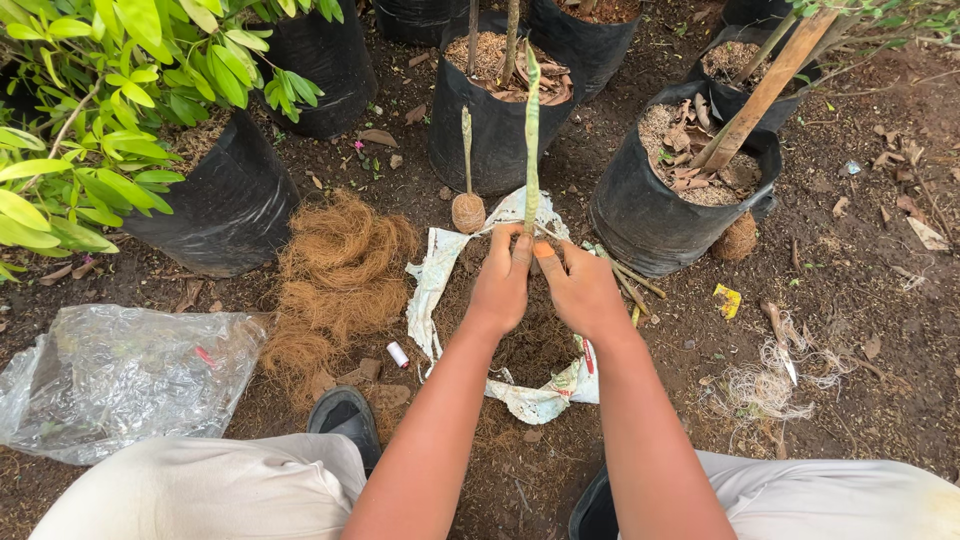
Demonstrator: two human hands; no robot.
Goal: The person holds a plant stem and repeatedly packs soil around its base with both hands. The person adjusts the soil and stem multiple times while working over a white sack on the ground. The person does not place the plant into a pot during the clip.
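Both hands meet at the foot of an upright, tape-wrapped sapling stem (532, 130): the left hand (500, 285) is closed around its base and the right hand (580, 290) pinches it just beside, thumb against the stem. Under the hands lies a white sack (440, 270) spread with dark soil, to their left a heap of brown coconut fibre (335, 275), and just beyond the left hand a second small stem with a fibre-wrapped ball (467, 205).

1. One camera only, worn on the person's head, looking steeply down and forward.
2. It sits close above both forearms and knees.
3. Its frame reaches the soil (860, 330) and black grow bags (500, 130) ahead.
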